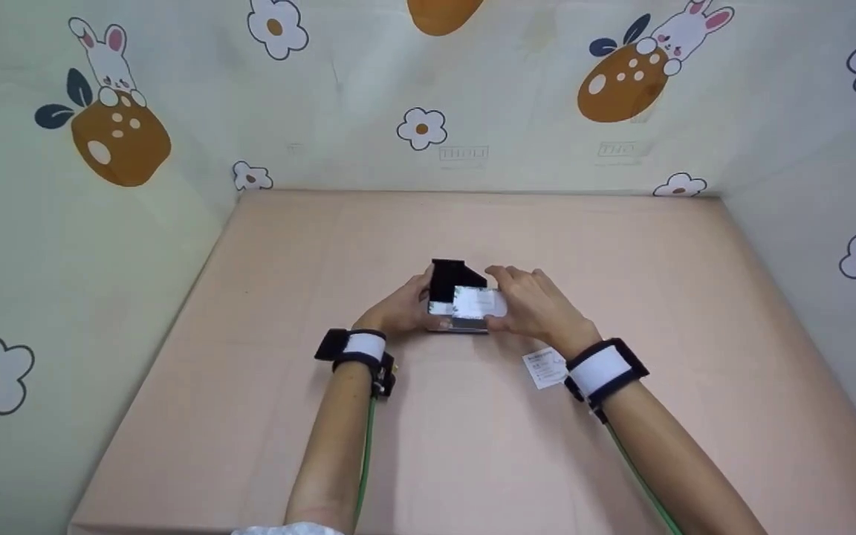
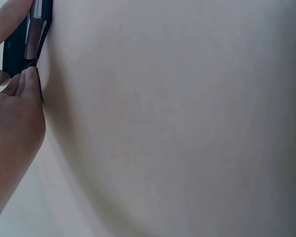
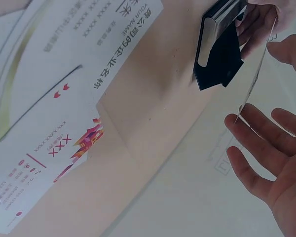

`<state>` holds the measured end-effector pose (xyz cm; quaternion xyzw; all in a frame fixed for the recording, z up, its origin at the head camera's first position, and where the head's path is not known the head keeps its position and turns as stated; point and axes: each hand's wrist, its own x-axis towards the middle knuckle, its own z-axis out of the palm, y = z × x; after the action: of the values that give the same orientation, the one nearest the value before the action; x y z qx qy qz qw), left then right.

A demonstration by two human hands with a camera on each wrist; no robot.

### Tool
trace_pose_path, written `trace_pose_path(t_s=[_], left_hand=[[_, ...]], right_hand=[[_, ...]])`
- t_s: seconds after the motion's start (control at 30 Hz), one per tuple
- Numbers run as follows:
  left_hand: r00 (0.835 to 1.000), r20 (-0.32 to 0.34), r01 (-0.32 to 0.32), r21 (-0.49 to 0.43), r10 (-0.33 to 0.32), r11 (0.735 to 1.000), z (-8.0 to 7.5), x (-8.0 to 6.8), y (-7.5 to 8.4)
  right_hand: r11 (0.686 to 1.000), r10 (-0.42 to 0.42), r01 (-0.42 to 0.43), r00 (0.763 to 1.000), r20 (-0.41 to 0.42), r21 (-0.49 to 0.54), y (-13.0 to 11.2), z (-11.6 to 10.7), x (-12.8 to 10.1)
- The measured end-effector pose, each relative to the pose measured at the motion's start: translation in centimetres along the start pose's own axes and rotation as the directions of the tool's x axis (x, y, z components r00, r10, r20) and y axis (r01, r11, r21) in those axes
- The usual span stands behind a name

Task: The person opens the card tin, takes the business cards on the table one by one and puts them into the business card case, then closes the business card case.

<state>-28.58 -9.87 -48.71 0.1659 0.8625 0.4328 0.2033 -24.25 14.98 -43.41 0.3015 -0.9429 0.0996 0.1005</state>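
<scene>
Case (image 1: 446, 282) with white card (image 1: 440, 307) inside

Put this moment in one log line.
Left hand: grips black case | Right hand: pinches white card | Nearby: another card by right wrist

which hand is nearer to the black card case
Left. The left hand grips the black card case at its left side; the right hand is to its right, not holding it, pinching a white card.
</scene>
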Motion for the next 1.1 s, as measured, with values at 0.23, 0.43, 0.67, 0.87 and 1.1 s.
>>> trace_pose_path(t_s=[0.23,0.43,0.67,0.87,1.1], left_hand=[[1.0,-0.002,-0.023,-0.019,0.023,1.0,0.1,0.0,-0.1],[1.0,-0.003,-0.007,-0.041,0.007,0.999,0.0,-0.1,-0.1],[0.999,-0.009,0.034,-0.011,-0.034,0.999,0.0,-0.1,0.0],[1.0,-0.01,0.011,0.002,-0.011,1.0,0.1,0.0,0.1],[1.0,0.0,-0.015,-0.007,0.015,1.0,-0.1,0.0,0.0]], right_hand=[[1.0,0.013,-0.013,1.0,-0.012,-0.004,0.0,0.9,0.4],[1.0,0.024,-0.024,0.999,-0.031,0.009,0.0,1.6,1.1],[0.999,0.038,-0.037,0.999,-0.036,0.027,-0.2,2.5,1.9],[0.997,0.052,-0.052,0.999,-0.004,0.053,-0.5,3.0,2.2],[0.995,0.078,-0.08,0.996,0.032,0.057,-0.9,3.6,2.6]])
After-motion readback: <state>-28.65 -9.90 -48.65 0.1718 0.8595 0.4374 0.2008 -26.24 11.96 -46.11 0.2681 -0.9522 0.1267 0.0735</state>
